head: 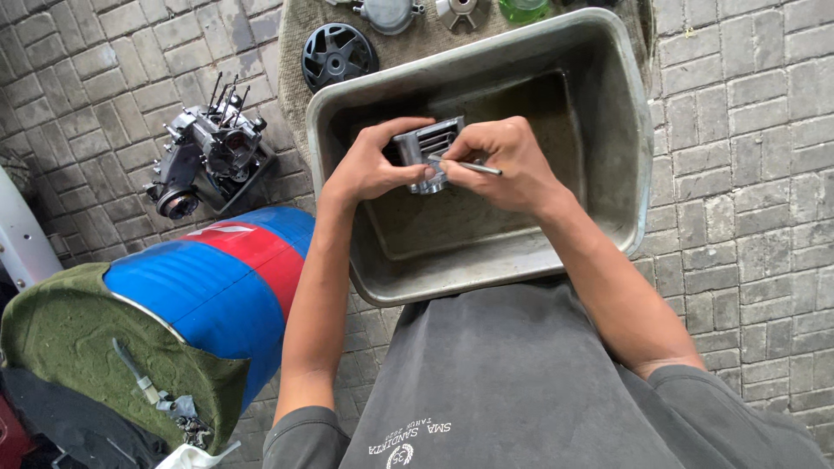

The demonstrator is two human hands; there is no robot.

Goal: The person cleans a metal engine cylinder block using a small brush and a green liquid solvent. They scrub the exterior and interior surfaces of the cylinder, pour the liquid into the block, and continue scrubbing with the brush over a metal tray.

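1. Two hands are working over a grey metal tub (608, 217) that is sitting on paved ground; we are looking straight down at them.
2. Our left hand (369, 169) is curling closed around a finned metal engine part (424, 149), gripping it from the left side and holding it above the tub's floor.
3. Our right hand (504, 161) is pinching shut on a thin metal tool (478, 168), whose tip is touching the front of the finned part.
4. We are seeing a film of dark liquid lying in the tub bottom, below the held part.
5. Beyond the far rim of the tub, a black round fan-like wheel (339, 54) is lying on a brown mat (300, 87), with more small metal parts and a green cap-like piece near the top edge.
6. To the left, an engine block (204, 156) with upright studs is resting on the paving, well apart from the tub.
7. Nearer us on the left, a blue and red drum (217, 278) is lying on its side, with a green cloth (69, 339) covering its end.
8. Nothing is crossing between the hands and the part; our forearms are covering the near rim of the tub.
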